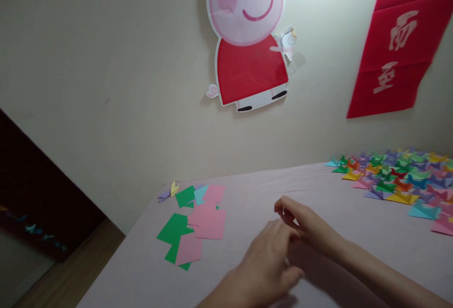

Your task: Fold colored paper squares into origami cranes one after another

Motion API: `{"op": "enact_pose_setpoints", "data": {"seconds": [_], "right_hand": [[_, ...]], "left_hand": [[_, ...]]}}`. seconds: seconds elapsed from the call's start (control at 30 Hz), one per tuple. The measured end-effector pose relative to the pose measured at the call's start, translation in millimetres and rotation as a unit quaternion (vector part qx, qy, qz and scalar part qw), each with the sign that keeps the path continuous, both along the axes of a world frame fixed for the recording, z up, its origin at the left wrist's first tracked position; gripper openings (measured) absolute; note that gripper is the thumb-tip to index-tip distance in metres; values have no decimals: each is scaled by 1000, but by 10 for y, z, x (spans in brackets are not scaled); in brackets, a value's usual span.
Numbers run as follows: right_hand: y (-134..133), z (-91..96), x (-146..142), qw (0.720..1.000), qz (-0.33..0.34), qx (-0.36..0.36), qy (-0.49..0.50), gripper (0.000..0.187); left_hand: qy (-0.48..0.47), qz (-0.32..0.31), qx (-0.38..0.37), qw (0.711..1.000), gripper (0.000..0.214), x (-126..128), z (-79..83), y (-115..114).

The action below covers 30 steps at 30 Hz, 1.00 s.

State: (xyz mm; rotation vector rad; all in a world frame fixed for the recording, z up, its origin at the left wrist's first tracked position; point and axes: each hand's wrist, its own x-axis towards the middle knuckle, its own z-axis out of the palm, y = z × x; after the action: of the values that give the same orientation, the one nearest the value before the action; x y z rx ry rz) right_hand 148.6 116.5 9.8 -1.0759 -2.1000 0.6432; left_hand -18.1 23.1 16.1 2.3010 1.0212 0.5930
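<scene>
Both hands are over the bed-like, pale pink cloth surface (255, 190), close together at lower middle. My left hand (260, 258) is blurred; its thumb stands apart from the bent fingers, and no object shows in it. Just beyond it is my right hand (300, 218), wrist bent and fingers loosely curled with a gap between them. Nothing is visible in that hand, though its lower part is hidden behind the left. Left of the hands lie loose paper squares: pink ones (211, 223) overlapping green ones (173, 227), with a light blue sheet (200, 194) partly under pink.
Many folded paper shapes (403, 183) in several colours cover the right side. A small yellow folded paper (174, 188) and a purple one (164, 195) lie far left. Behind is a wall with a cartoon pig cutout (251, 69) and a red banner (396, 57).
</scene>
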Motion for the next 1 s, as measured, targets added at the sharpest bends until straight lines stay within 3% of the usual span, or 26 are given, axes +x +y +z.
{"op": "enact_pose_setpoints", "data": {"seconds": [0.07,0.17,0.3,0.47,0.67,0.77,1.0], "right_hand": [[-200,-87,-48,997,-22,-63,32,6],[-354,-168,-89,995,-31,-85,52,8],[-411,-176,-99,997,20,-78,10,18],[-411,-142,-85,996,51,-71,-35,28],[-407,-118,-78,994,81,-51,-46,20],[-401,-140,-80,995,75,-26,-59,8],[-368,-196,-98,995,39,6,-87,16]], "left_hand": [[16,19,1,1000,46,-175,164,334],[30,24,2,999,42,-321,138,522],[31,30,-19,999,33,-323,-2,469],[24,28,-35,999,36,-317,18,466],[21,24,-27,999,27,-351,24,474],[37,26,2,999,23,-350,-8,480],[47,52,54,996,18,-319,-96,457]]}}
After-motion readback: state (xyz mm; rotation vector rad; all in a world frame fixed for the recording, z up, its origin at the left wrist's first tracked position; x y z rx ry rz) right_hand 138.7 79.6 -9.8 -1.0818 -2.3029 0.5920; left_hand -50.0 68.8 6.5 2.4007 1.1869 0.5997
